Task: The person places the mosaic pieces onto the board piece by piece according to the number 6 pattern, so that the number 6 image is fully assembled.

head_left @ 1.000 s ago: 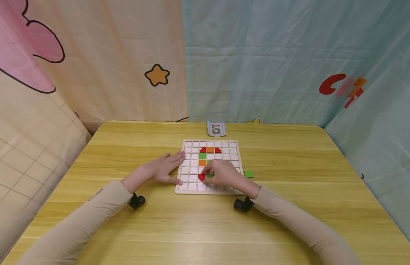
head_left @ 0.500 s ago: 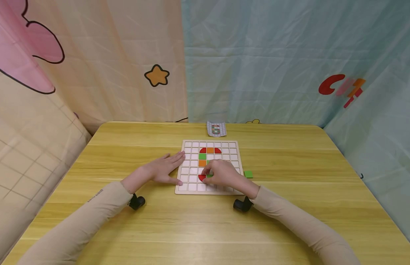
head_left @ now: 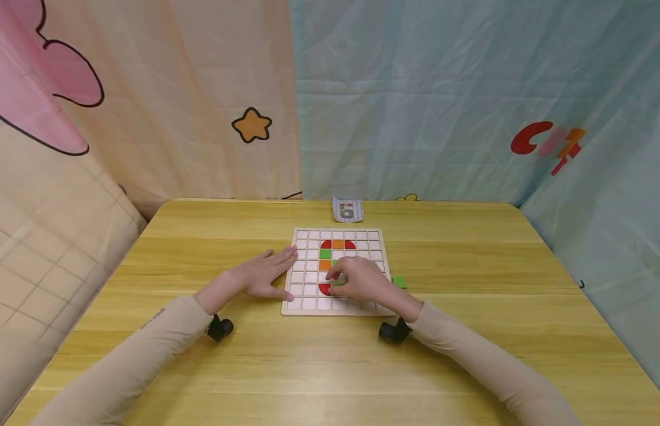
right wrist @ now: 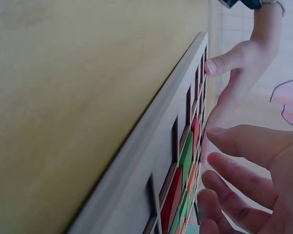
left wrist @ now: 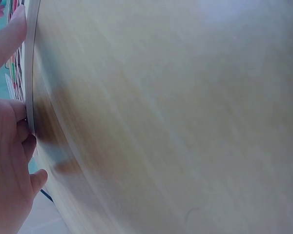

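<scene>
A pale wooden grid board (head_left: 306,303) lies on the table, with red, orange and green pieces set in its cells. My left hand (head_left: 263,275) lies flat at the board's left edge, fingertips and thumb tip on its frame. Over the lower middle of the board is my right hand (head_left: 359,279), its thumb and index finger apart beside a red rounded piece (head_left: 324,289). In the right wrist view that hand's fingers (right wrist: 234,170) are loosely bent, with nothing showing between them. Some green pieces are partly hidden under the right hand.
A loose green square (head_left: 399,282) lies on the table just right of the board. Behind the board stands a small curled card (head_left: 348,210) printed with a coloured grid pattern. Printed curtains (head_left: 404,106) hang around the wooden table (head_left: 308,367).
The head view has tilted slightly, so everything sits a little lower. My right thumb and index finger have parted slightly from the red piece; the left hand stays in place.
</scene>
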{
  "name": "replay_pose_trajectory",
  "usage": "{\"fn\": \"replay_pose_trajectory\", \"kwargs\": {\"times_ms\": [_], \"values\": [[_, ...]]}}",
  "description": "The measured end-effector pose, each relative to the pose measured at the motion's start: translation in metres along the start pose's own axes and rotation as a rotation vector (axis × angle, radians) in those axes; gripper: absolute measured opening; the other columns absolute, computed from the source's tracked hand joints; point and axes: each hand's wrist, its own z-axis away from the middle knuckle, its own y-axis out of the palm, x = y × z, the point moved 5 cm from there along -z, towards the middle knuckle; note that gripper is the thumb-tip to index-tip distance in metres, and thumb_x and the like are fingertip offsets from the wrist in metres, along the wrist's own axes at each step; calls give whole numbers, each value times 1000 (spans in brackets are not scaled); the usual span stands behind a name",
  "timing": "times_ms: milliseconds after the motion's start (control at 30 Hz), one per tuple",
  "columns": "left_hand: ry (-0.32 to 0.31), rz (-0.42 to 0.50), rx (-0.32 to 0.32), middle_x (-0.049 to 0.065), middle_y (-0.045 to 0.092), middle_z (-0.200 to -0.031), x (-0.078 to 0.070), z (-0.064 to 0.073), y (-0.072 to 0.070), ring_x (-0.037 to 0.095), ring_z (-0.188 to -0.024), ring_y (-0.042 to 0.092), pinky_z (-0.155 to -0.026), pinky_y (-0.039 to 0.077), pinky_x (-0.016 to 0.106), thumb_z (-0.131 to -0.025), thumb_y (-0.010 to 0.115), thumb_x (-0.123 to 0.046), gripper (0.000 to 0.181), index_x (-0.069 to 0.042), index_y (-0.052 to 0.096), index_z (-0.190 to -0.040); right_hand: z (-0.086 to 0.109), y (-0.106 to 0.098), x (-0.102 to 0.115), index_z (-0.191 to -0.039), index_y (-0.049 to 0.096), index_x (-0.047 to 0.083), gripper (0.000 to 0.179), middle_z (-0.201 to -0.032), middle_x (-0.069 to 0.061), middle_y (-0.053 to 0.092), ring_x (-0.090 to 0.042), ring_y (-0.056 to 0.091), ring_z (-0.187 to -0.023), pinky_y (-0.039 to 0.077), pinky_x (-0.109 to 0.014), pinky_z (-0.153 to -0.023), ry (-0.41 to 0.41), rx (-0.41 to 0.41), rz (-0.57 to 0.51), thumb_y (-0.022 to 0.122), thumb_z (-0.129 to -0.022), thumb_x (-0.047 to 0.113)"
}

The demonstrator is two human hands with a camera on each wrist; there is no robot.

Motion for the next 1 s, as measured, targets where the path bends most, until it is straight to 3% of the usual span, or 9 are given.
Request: {"fn": "replay_pose_trajectory", "kwargs": {"times_ms": [333,533,1000], "values": [[8,-3,-7,14,1,-163,3,-3,2,28,-151,5,-121,11,52,-87,51,-66,102,-4,7,-154,10,-18,-15,-96,76,16,18,-89,4,71,-11,57,-73,45,-23,-64,-22,-92,-22,77,-81,25],[7,2,2,14,0,-163,3,-2,2,29,-151,5,-121,10,53,-87,50,-67,102,-3,7,-154,18,-28,-28,-97,76,13,19,-90,0,71,-8,50,-62,43,-20,-57,-38,-126,-55,77,-81,22],[6,15,-2,16,2,-162,0,0,0,30,-150,7,-120,11,54,-88,53,-63,100,-1,9,-154,46,-48,-67,-100,74,11,21,-93,-2,69,-10,46,-55,38,-22,-47,55,-177,-74,76,-82,20]]}}
